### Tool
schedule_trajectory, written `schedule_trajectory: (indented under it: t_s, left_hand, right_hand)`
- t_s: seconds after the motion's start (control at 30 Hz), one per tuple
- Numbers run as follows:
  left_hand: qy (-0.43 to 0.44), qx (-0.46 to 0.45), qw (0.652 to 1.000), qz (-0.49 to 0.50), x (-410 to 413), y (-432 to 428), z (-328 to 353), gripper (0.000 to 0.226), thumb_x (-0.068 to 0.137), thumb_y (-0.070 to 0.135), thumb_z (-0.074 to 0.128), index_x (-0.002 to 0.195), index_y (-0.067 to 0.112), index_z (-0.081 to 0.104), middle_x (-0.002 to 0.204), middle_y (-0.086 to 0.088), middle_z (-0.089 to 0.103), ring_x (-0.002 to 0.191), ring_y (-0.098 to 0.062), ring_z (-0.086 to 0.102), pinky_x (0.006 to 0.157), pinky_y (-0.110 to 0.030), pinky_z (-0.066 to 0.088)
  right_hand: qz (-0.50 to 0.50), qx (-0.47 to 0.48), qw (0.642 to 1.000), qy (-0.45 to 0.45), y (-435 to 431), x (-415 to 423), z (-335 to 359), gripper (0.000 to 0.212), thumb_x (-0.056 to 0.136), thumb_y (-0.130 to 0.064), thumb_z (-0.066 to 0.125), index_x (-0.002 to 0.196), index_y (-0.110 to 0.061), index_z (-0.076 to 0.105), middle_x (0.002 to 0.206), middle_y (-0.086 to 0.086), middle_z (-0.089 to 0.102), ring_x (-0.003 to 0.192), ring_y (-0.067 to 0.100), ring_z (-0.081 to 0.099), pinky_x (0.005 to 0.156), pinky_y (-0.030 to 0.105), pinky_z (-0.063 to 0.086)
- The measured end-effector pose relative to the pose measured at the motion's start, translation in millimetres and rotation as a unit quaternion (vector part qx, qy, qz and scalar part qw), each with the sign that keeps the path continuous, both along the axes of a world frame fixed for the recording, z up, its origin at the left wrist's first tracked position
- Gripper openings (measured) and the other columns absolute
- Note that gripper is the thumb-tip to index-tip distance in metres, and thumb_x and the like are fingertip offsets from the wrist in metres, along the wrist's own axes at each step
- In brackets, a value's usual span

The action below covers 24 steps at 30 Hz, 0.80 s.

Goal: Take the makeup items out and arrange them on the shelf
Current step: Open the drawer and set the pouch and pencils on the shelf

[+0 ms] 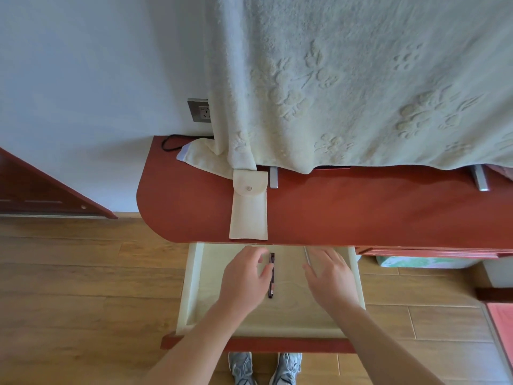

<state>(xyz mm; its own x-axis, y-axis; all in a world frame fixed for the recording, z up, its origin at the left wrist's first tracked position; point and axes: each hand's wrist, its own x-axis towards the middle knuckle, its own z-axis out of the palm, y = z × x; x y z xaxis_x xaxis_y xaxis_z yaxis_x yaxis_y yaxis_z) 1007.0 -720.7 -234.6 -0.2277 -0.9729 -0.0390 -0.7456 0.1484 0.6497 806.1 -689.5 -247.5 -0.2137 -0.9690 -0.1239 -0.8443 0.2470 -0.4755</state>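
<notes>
A pulled-out drawer (191,290) with a pale lining sits below the red-brown desk top (361,212). In it lies a slim dark makeup pen (271,284), lengthwise. My left hand (244,279) reaches into the drawer, its thumb touching the pen's left side, fingers relaxed. My right hand (330,276) hovers flat over the drawer's right half, beside a thin silvery stick (307,255) partly hidden by its fingers. A cream snap-button pouch (249,215) lies on the desk top, just above the drawer.
A large pale towel (361,84) hangs over something at the back of the desk, with metal feet (479,177) showing under it. A wall socket (200,110) and black cable (172,141) are at the left. My shoes (265,368) stand on wooden floor below.
</notes>
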Motion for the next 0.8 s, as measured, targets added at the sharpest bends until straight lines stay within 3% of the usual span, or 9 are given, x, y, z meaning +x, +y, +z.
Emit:
schedule_trajectory:
  t_s: [0.2,0.3,0.5,0.67,0.8]
  left_hand:
    - [-0.031,0.091,0.995,0.008,-19.2,3.8,-29.7,0.036,0.096,0.033,0.059,0.131,0.021,0.058,0.111,0.010,0.061,0.087,-0.004,0.053,0.079,-0.017,0.044]
    - [-0.048,0.128,0.990,0.022,-26.7,1.4,-45.3,0.041,0.096,0.032,0.059,0.135,0.020,0.055,0.122,0.005,0.062,0.103,-0.012,0.061,0.085,-0.022,0.048]
    - [-0.087,0.184,0.978,0.051,-37.6,-0.4,-78.1,0.036,0.092,0.032,0.061,0.124,0.016,0.057,0.103,0.002,0.059,0.079,-0.016,0.062,0.069,-0.029,0.052]
    - [-0.093,0.180,0.977,0.060,-43.0,-0.3,-99.6,0.028,0.087,0.036,0.064,0.107,0.017,0.058,0.091,0.003,0.057,0.077,-0.018,0.060,0.070,-0.035,0.055]
    - [-0.078,0.162,0.982,0.058,-45.0,-0.7,-110.8,0.028,0.086,0.027,0.067,0.110,0.016,0.059,0.094,0.002,0.059,0.085,-0.020,0.062,0.074,-0.031,0.052]
  right_hand:
    - [-0.026,0.066,0.997,-0.007,7.5,-10.3,-18.6,0.031,0.090,-0.029,0.063,0.115,-0.011,0.064,0.110,0.002,0.063,0.106,0.023,0.057,0.083,0.028,0.044]
    - [-0.038,0.114,0.993,-0.009,5.7,-12.5,-30.7,0.040,0.094,-0.033,0.058,0.128,-0.013,0.057,0.120,0.003,0.059,0.110,0.024,0.055,0.086,0.032,0.046]
    - [-0.047,0.163,0.985,-0.014,3.1,-14.5,-59.4,0.049,0.095,-0.036,0.055,0.138,-0.015,0.048,0.123,0.004,0.056,0.102,0.023,0.059,0.075,0.029,0.046]
    - [-0.054,0.192,0.980,-0.010,1.1,-14.5,-76.9,0.044,0.093,-0.036,0.053,0.134,-0.019,0.049,0.122,0.003,0.055,0.096,0.023,0.060,0.067,0.028,0.040]
    - [-0.056,0.193,0.979,-0.019,0.2,-14.1,-85.9,0.043,0.093,-0.031,0.052,0.134,-0.018,0.049,0.120,0.004,0.053,0.094,0.025,0.060,0.067,0.029,0.042]
